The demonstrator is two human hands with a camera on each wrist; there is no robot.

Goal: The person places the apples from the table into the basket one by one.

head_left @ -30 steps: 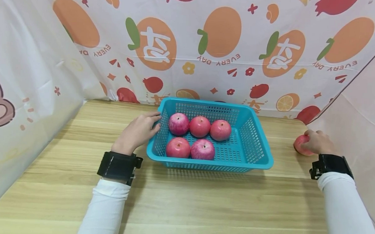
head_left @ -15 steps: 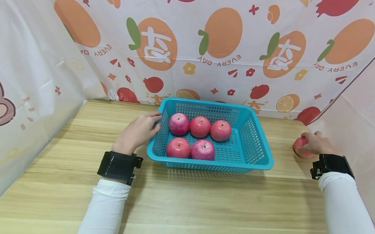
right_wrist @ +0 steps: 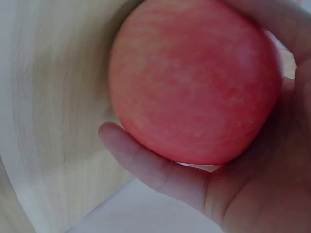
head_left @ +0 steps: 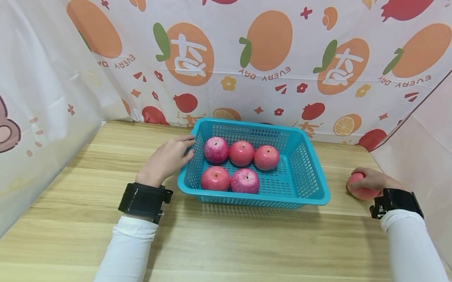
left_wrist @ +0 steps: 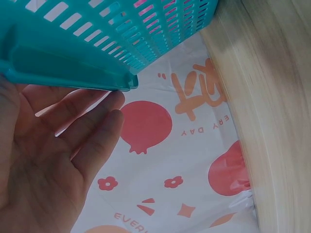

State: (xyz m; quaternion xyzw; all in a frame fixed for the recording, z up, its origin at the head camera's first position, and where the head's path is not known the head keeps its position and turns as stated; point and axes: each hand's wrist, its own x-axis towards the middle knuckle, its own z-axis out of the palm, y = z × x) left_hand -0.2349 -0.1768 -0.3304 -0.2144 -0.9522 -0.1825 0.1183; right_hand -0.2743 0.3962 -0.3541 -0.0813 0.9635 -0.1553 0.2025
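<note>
A turquoise plastic basket [head_left: 254, 199] stands on the table with several apples inside, among them a striped purple-red apple [head_left: 245, 181] and a red apple [head_left: 267, 157]. My left hand [head_left: 166, 160] touches the basket's left rim, its fingers fairly straight; in the left wrist view the fingertips lie right at the rim's edge. Off to the right of the basket, my right hand [head_left: 374, 180] holds a red apple [right_wrist: 194, 82]. The thumb [right_wrist: 155, 170] and fingers wrap opposite sides of that apple, close over the wood. Its far side is hidden in the right wrist view.
The wooden table [head_left: 244, 245] extends in front of and on both sides of the basket. A fruit-printed sheet [head_left: 229, 54] hangs directly behind the basket. Pale sheets rise at the left and right, the right one [head_left: 438, 165] near my right hand.
My right hand has moved slightly left and toward me with the apple in its grip. The left hand and the basket have stayed in place.
</note>
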